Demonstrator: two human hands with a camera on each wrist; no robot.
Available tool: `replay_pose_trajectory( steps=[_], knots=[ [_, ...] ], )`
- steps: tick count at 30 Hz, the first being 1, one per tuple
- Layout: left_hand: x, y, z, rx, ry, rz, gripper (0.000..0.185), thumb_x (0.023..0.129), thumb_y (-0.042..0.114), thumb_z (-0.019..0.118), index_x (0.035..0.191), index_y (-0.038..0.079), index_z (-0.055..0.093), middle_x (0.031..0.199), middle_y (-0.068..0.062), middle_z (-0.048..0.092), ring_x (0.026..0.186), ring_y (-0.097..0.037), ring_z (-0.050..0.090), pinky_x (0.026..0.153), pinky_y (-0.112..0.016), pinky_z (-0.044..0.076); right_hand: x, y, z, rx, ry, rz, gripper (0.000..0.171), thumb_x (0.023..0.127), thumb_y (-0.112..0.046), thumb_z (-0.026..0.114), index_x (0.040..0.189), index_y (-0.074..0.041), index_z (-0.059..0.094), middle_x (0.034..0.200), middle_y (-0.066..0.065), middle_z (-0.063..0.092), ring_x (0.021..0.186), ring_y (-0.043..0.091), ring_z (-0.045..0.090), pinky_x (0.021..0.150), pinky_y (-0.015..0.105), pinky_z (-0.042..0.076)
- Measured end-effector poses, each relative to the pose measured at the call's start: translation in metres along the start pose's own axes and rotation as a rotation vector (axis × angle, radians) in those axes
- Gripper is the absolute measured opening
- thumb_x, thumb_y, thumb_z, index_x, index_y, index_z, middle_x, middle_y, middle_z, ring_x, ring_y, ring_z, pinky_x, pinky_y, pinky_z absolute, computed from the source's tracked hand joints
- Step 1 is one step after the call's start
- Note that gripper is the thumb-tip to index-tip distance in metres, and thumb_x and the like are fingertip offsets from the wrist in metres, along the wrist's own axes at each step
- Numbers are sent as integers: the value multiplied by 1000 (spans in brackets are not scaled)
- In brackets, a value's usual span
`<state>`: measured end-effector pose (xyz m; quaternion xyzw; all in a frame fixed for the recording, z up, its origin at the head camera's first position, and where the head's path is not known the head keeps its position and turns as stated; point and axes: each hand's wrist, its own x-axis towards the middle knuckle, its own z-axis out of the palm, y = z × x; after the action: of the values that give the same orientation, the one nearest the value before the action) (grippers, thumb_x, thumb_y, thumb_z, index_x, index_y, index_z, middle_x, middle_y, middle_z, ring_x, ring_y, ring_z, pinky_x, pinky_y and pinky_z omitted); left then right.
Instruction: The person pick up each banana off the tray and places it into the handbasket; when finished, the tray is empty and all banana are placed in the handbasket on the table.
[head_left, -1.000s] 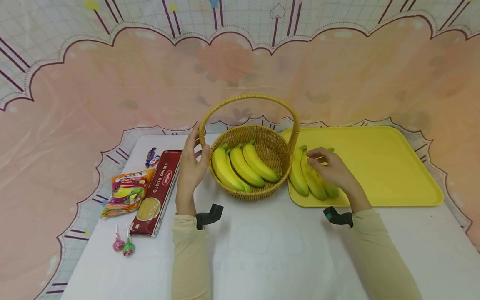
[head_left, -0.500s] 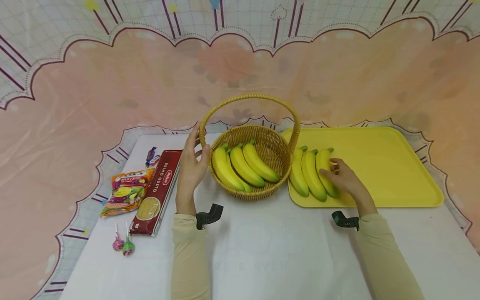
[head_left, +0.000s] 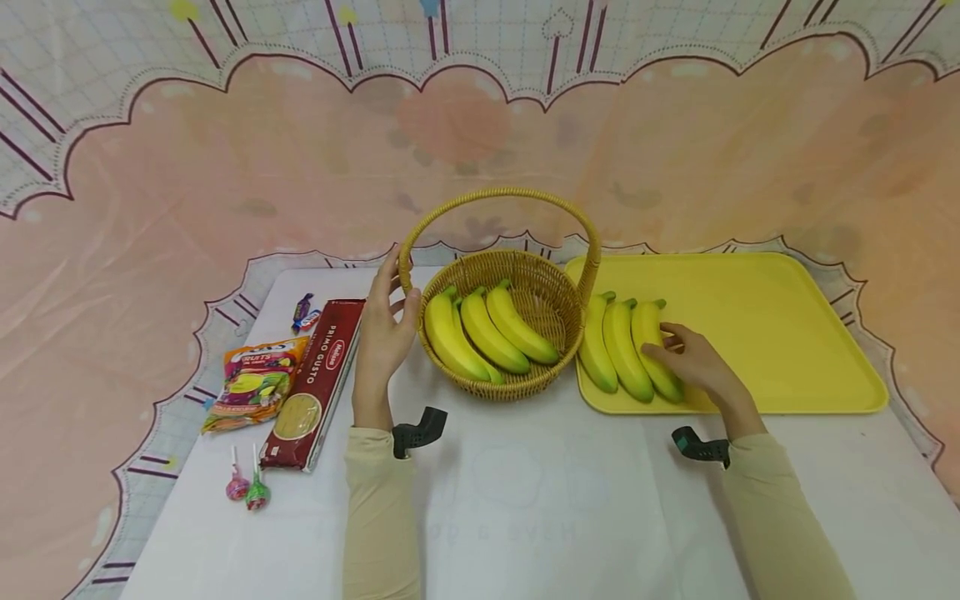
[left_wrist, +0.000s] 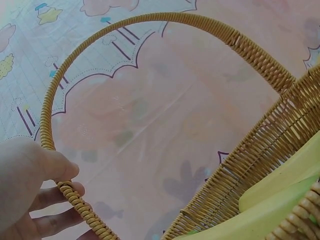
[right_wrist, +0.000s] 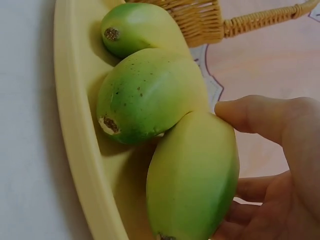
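My left hand [head_left: 384, 337] holds the left side of a wicker basket's [head_left: 553, 310] tall arched handle [left_wrist: 175, 17]; in the left wrist view the thumb lies over it with fingers behind. Several yellow bananas [head_left: 517, 325] with green tips lie in the basket. Right of it, three more bananas lie side by side at the left end of a yellow tray [head_left: 787, 333]. My right hand [head_left: 697, 360] grips the rightmost banana [head_left: 651, 333], its thumb on top and fingers along the far side in the right wrist view. The middle banana [right_wrist: 155, 90] lies against it.
On the left lie a dark red pasta packet [head_left: 318, 383], a colourful candy bag [head_left: 258, 383], two lollipops [head_left: 247, 492] and small wrapped sweets [head_left: 303, 315]. A patterned cloth [head_left: 300, 167] hangs behind the white table [head_left: 525, 500].
My right hand has come from above the bananas to the right and down onto the rightmost one, whose lower end has shifted slightly right. The left hand stays at the basket handle.
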<state>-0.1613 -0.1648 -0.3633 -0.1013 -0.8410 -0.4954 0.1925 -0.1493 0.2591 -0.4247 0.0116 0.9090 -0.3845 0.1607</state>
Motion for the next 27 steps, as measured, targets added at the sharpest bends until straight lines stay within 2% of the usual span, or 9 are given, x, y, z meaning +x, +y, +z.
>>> replay_pose_trajectory(
  steps=[7, 15, 20, 27],
  knots=[
    [1, -1, 0, 0, 0, 10, 60, 96, 14, 52, 149, 26, 28, 140, -10, 46, 129, -29, 47, 97, -48, 49, -12, -2, 1, 4, 38, -25, 85, 92, -53, 49, 149, 0, 19, 136, 27, 40, 119, 40, 42, 95, 51, 43],
    [1, -2, 1, 19, 2, 8, 61, 95, 14, 52, 149, 28, 27, 140, -10, 47, 128, -28, 48, 96, -45, 50, -27, -8, 6, -1, 48, -44, 80, 92, -50, 51, 149, -4, 21, 134, 24, 42, 114, 36, 45, 81, 36, 46],
    [1, -1, 0, 15, 3, 5, 61, 95, 13, 52, 149, 26, 27, 140, -10, 46, 128, -28, 47, 96, -46, 50, -39, -16, 12, -8, 49, -97, 74, 93, -43, 53, 148, -2, 24, 130, 24, 45, 110, 35, 48, 75, 27, 45],
    [-1, 0, 1, -13, 3, 10, 61, 96, 13, 52, 149, 30, 27, 140, -10, 46, 128, -29, 47, 97, -48, 49, -54, -28, 20, -15, 53, -196, 71, 93, -38, 56, 147, -3, 27, 128, 20, 49, 108, 31, 51, 75, 29, 46]
  ],
)
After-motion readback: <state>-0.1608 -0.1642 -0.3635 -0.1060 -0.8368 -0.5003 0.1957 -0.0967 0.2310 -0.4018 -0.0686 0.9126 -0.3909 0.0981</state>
